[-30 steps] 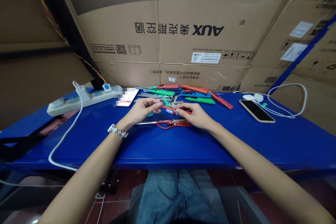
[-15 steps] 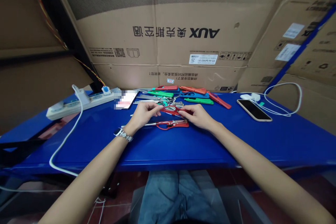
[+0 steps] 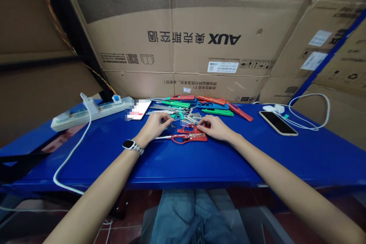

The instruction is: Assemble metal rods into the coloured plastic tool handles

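Note:
My right hand (image 3: 215, 126) is closed, its fingertips on the end of a red lighter casing (image 3: 185, 130) that lies at the table's middle. Just in front lies an open red utility lighter (image 3: 190, 137), its clear tank and metal rod showing. My left hand (image 3: 156, 125) is pinched at the left edge of a pile of small lighter parts (image 3: 190, 116). A small dark bit shows by its fingertips, and I cannot make out what it holds. A watch (image 3: 130, 144) is on the left wrist.
Green casings (image 3: 217, 112), a blue casing (image 3: 213, 105) and red casings (image 3: 240, 111) lie behind. On the right are a phone (image 3: 278, 123) and white cable; on the left, a lit phone (image 3: 140, 109) and power strip (image 3: 94, 112). Cardboard (image 3: 183, 57) stands behind the blue table (image 3: 183, 164).
The red casing, held up between both hands before, is now lower, beside the open lighter. My left hand has let go of it and shifted slightly left, to the small parts.

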Available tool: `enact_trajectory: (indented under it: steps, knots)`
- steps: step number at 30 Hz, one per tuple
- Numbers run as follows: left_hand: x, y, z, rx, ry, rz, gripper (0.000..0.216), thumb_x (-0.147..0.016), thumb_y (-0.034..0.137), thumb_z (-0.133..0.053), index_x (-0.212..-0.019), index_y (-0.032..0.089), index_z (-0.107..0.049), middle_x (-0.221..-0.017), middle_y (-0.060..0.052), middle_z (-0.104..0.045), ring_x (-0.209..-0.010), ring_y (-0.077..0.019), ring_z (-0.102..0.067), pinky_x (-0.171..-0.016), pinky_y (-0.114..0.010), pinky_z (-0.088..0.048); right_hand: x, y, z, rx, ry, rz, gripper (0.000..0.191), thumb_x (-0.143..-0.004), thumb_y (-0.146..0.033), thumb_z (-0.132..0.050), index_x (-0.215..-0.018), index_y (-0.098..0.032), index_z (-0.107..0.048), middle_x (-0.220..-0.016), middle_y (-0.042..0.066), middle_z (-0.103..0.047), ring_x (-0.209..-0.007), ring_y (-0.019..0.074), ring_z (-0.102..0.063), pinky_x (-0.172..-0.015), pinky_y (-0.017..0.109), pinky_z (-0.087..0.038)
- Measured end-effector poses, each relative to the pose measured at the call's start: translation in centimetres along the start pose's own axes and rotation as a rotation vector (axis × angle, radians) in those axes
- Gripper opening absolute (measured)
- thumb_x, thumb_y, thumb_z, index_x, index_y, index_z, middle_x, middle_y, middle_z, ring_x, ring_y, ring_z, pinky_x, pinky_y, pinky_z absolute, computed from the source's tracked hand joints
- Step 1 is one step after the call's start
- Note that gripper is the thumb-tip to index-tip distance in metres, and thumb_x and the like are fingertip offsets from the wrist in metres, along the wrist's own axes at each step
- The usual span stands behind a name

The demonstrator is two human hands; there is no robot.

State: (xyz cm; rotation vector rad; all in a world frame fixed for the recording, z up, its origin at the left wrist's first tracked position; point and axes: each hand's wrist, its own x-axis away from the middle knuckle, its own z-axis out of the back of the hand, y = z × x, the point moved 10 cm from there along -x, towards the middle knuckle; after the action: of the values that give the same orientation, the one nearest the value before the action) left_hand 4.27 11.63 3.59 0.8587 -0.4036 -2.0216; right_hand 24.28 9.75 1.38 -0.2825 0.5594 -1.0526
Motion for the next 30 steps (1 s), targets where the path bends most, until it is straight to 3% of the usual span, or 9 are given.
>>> enact_trajectory:
  steps: [5,10,14,18,22,25,27,30]
  knots:
    - [0.0,-0.2,0.1,-0.010,0.007,0.008,0.025,-0.088,0.034,-0.058,-0.075,0.016,-0.070,-0.071,-0.003,-0.069,-0.061,-0.0140,-0.055,-0.060,-0.026,-0.037,-2.3,-1.5,1.2,0.080,0.112,-0.044,0.016,-0.088,-0.029,-0.061,-0.083,-0.017,-0.072,-0.086,0.006,-0.070,-0.078,0.0172,-0.060,-0.071,0.027,-0.042]
    - [0.2,0.0,0.1,0.004,0.000,-0.007,0.025,-0.089,0.034,-0.058,-0.076,0.017,-0.070,-0.071,-0.003,-0.069,-0.063,-0.0146,-0.055,-0.061,-0.026,-0.038,-6.1,-4.1,-0.6,0.283,0.040,-0.106,0.019,-0.086,-0.032,-0.061,-0.082,-0.018,-0.073,-0.092,0.010,-0.072,-0.086,0.0227,-0.065,-0.078,0.032,-0.044]
    - [0.3,0.1,0.0,-0.012,-0.008,-0.033,0.025,-0.090,0.034,-0.058,-0.075,0.017,-0.069,-0.071,-0.003,-0.069,-0.065,-0.0161,-0.056,-0.063,-0.027,-0.039,-7.7,-4.2,-1.9,0.394,0.042,-0.191,0.024,-0.086,-0.034,-0.060,-0.085,-0.014,-0.073,-0.105,0.018,-0.070,-0.101,0.0299,-0.064,-0.089,0.040,-0.044]
    - [0.3,0.4,-0.2,-0.032,-0.017,-0.070,0.021,-0.091,0.030,-0.058,-0.079,0.018,-0.070,-0.074,-0.003,-0.069,-0.070,-0.0175,-0.057,-0.069,-0.030,-0.043,-8.0,-3.8,-2.1,0.388,0.065,-0.216,0.022,-0.086,-0.032,-0.059,-0.081,-0.015,-0.072,-0.102,0.018,-0.071,-0.101,0.0301,-0.064,-0.090,0.042,-0.043]
    - [0.8,2.5,1.0,-0.050,0.098,-0.210,0.014,-0.094,0.025,-0.056,-0.095,0.019,-0.069,-0.094,-0.006,-0.066,-0.091,-0.0209,-0.059,-0.085,-0.035,-0.048,-7.3,-4.3,-0.5,0.268,0.139,-0.166,0.020,-0.083,-0.031,-0.060,-0.075,-0.016,-0.072,-0.088,0.013,-0.073,-0.088,0.0257,-0.066,-0.084,0.037,-0.043]
    - [1.6,4.8,1.5,-0.064,0.142,-0.347,0.021,-0.096,0.019,-0.053,-0.113,0.022,-0.065,-0.115,-0.009,-0.059,-0.111,-0.0230,-0.054,-0.096,-0.039,-0.046,-5.9,-4.7,0.2,0.025,0.126,-0.101,0.019,-0.081,-0.029,-0.062,-0.074,-0.016,-0.072,-0.074,0.007,-0.071,-0.071,0.0184,-0.062,-0.067,0.029,-0.042]
    - [2.0,6.0,1.0,-0.074,0.102,-0.422,0.024,-0.096,0.018,-0.052,-0.118,0.023,-0.063,-0.119,-0.009,-0.059,-0.114,-0.0231,-0.053,-0.098,-0.041,-0.045,-4.9,-5.2,-0.2,-0.175,0.049,-0.027,0.022,-0.083,-0.031,-0.061,-0.073,-0.015,-0.071,-0.068,0.003,-0.068,-0.063,0.0145,-0.058,-0.060,0.026,-0.040]
    - [2.3,6.9,0.0,-0.069,0.017,-0.487,0.020,-0.097,0.019,-0.053,-0.111,0.021,-0.066,-0.105,-0.008,-0.064,-0.101,-0.0221,-0.057,-0.090,-0.038,-0.048,-3.3,-6.0,-1.1,-0.366,-0.054,0.060,0.028,-0.084,-0.039,-0.061,-0.076,-0.014,-0.071,-0.066,0.001,-0.066,-0.060,0.0121,-0.053,-0.057,0.025,-0.038]
